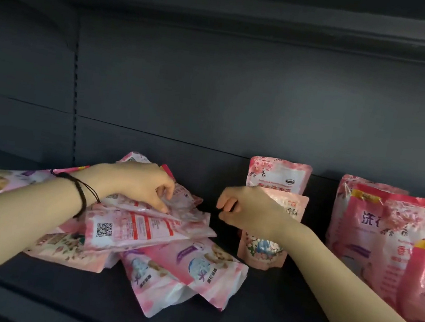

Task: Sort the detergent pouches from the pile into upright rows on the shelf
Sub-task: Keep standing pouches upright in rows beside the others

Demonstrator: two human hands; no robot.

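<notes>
A loose pile of pink detergent pouches [155,258] lies flat on the dark shelf [266,316], left of centre. My left hand [138,184] rests on top of the pile, its fingers pinching the edge of the top pouch [186,206]. My right hand [246,210] hovers just right of the pile with loosely curled fingers, holding nothing. Behind it two pink pouches stand upright in a short row [278,177]. Further right stands a group of larger upright pink pouches [374,236].
The dark back panel [241,97] of the shelf rises behind everything, with a slotted upright post [76,89] on the left. An upper shelf [226,6] overhangs at the top. A black cord bracelet [80,189] circles my left wrist.
</notes>
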